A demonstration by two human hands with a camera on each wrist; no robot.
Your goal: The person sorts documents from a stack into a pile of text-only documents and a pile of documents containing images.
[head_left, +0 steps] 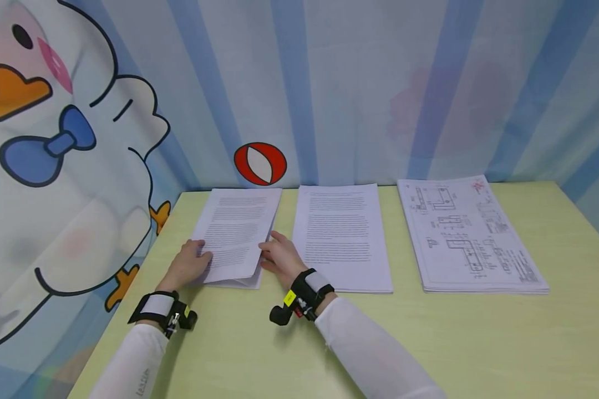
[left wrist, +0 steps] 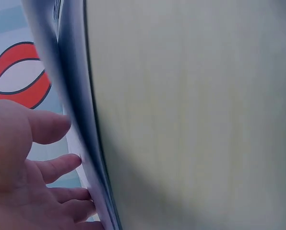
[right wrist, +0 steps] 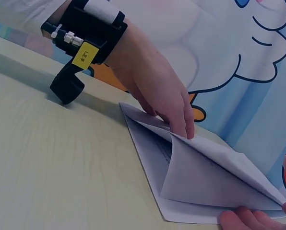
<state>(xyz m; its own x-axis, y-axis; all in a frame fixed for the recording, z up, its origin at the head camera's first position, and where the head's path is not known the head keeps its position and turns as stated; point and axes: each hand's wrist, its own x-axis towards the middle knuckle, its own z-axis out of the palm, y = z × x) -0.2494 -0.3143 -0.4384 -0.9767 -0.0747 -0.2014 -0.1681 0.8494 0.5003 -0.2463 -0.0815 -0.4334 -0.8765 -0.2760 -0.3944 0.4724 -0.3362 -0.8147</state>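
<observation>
A stack of printed text pages [head_left: 234, 233] lies at the left of the table, its upper sheets raised and bowed away from the lower ones at the near and right edges. My left hand [head_left: 187, 266] is at the left edge of this stack, fingertips and thumb touching the paper with the fingers mostly extended. On the opposite side, my right hand [head_left: 282, 257] pinches the right edge of the raised sheets. The right wrist view shows a folded-looking gap under the upper sheets [right wrist: 205, 167], with right fingertips [right wrist: 244, 219] low at the edge.
A second text stack [head_left: 336, 238] lies flat in the middle, close to the right hand. Farther right is a thicker stack of technical drawings [head_left: 469, 238]. Behind the pale yellow table [head_left: 379, 343] hangs a striped blue curtain [head_left: 349, 94] with a cartoon duck.
</observation>
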